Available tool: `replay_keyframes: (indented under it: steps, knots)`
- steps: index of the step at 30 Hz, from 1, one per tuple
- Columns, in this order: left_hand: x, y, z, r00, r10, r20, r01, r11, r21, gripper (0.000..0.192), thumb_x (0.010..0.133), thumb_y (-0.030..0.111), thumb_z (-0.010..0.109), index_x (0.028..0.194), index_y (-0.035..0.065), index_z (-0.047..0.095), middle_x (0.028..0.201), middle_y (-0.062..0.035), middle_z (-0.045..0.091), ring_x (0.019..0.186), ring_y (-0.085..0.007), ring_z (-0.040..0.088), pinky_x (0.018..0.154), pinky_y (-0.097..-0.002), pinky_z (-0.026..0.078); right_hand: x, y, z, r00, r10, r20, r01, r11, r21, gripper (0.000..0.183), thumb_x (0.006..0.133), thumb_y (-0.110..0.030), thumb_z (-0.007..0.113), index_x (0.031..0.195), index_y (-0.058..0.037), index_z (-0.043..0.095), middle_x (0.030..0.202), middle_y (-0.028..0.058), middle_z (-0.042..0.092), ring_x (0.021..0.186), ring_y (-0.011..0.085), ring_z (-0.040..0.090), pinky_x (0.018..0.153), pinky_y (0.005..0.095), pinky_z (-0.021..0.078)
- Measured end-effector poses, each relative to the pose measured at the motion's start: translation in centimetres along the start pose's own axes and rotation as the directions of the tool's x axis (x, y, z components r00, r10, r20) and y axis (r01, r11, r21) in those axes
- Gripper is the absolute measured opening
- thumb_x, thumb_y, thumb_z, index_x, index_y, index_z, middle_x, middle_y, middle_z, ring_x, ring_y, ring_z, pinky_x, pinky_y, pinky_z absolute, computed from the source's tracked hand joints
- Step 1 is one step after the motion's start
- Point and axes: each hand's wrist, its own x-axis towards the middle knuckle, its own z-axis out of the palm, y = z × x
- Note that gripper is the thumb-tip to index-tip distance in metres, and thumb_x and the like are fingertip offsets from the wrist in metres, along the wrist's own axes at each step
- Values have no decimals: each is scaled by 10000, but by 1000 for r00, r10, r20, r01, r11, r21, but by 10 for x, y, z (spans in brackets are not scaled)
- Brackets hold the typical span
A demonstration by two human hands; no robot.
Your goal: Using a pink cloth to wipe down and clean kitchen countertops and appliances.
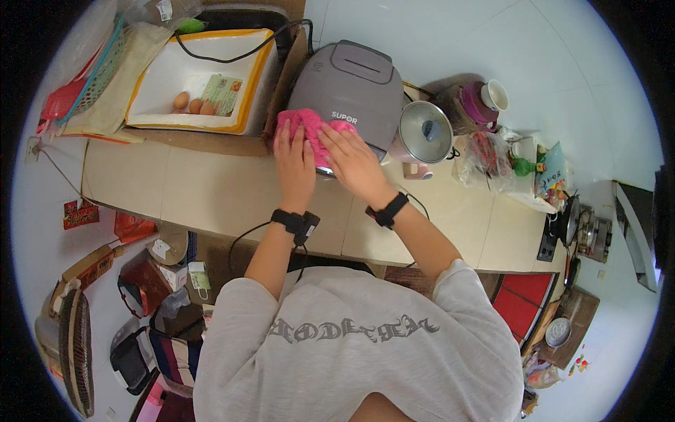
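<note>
A pink cloth (299, 117) lies bunched against the front of a grey Supor rice cooker (348, 84), which has its lid down. My left hand (295, 158) presses on the cloth's left part, fingers pointing away from me. Beside it, my right hand (350, 155) spreads over the cloth's right part, at the cooker's lower front edge. Both hands hide much of the cloth and the cooker's front. Just right of the cooker stands a small pink pot (403, 150) under a glass lid (422, 129).
Left of the cooker, a foam box (253, 100) in a cardboard carton (211, 142) holds several eggs (195, 105). Plastic bags (482, 161) and a green bottle (523, 166) stand right on the tiled counter (221, 179). A black cord (237, 59) arches over the box.
</note>
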Motion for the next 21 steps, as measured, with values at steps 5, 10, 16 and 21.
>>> replay_keyframes:
  steps: [5,10,16,21]
  knots:
    - [-22,-45,27,903,-429,2,365,764,-532,461,1009,270,383,1381,-3,397,1382,-216,430,1288,-357,384,1090,-409,279,50,-8,18,973,-226,45,222,972,75,456,863,-178,558,1301,-60,510,1367,106,484,1209,274,485,1097,411,313]
    - [-28,-41,25,864,-491,117,433,602,-671,498,1016,297,377,1397,-24,366,1389,-219,424,1282,-319,413,1085,-375,292,58,3,19,970,-225,88,217,972,88,451,880,-215,550,1306,-71,513,1348,102,509,1209,272,493,1093,410,316]
    - [-25,-27,11,901,-424,93,422,809,-409,502,991,268,451,1392,-23,372,1397,-214,424,1299,-316,398,1088,-374,297,34,5,11,982,-177,69,173,983,57,484,859,-200,570,1319,-66,500,1365,103,504,1187,287,519,1067,413,357]
    - [-40,-21,8,871,-481,94,420,634,-650,470,961,181,503,1381,-2,399,1382,-235,427,1302,-347,388,1094,-402,281,17,-13,11,950,-282,131,253,946,201,512,833,-113,573,1331,-41,480,1368,123,499,1180,314,525,1030,413,401]
